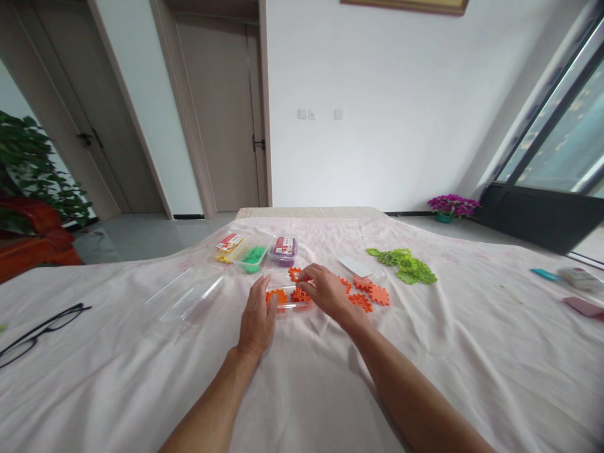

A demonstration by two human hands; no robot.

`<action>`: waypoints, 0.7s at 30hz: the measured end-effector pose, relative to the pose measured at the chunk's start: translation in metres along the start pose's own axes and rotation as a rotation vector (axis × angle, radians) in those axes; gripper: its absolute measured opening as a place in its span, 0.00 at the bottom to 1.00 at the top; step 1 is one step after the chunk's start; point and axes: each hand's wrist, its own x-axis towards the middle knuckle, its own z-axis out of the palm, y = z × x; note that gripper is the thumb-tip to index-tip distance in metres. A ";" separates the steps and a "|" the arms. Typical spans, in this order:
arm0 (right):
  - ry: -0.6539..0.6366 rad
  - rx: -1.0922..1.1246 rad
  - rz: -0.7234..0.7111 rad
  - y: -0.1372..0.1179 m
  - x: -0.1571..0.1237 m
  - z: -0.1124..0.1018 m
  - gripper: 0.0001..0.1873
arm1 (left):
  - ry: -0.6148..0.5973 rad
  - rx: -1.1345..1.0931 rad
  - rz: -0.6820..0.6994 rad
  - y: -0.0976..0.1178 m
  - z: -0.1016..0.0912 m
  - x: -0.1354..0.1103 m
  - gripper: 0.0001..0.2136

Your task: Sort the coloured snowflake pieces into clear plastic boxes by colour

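Note:
A clear plastic box (pixel 293 307) with orange interlocking tiles (pixel 300 295) in it sits on the sheet in front of me. My left hand (pixel 255 319) is closed around the left end of this box, thumb at the near side. Above the box's right part, my right hand (pixel 325 290) pinches an orange notched tile (pixel 294 274); the fingers hide some of it. More orange and coral tiles (pixel 379 294) lie loose to the right of my right hand. A white card (pixel 356 267) lies just behind them.
Behind are boxes with yellow pieces (pixel 223 258), green pieces (pixel 253 257) and purple pieces (pixel 284 251). Lime-green tiles (pixel 410 267) are heaped at right. A clear lid or tray (pixel 189 292) and black glasses (pixel 47 324) lie left. A blue item (pixel 545 274) is far right.

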 end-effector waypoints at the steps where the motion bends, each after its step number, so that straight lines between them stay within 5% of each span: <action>1: -0.033 0.010 -0.019 -0.005 -0.002 0.003 0.03 | -0.002 -0.007 0.001 0.000 0.000 0.000 0.20; 7: -0.176 0.124 -0.151 -0.008 -0.006 0.017 0.14 | 0.027 0.081 0.044 0.003 -0.005 0.001 0.19; 14: 0.018 -0.144 0.160 0.032 0.001 -0.009 0.16 | -0.065 0.271 0.178 0.016 -0.012 0.003 0.13; 21: -0.154 -0.370 0.277 0.068 -0.009 -0.016 0.21 | -0.047 0.334 0.154 0.018 -0.009 0.004 0.12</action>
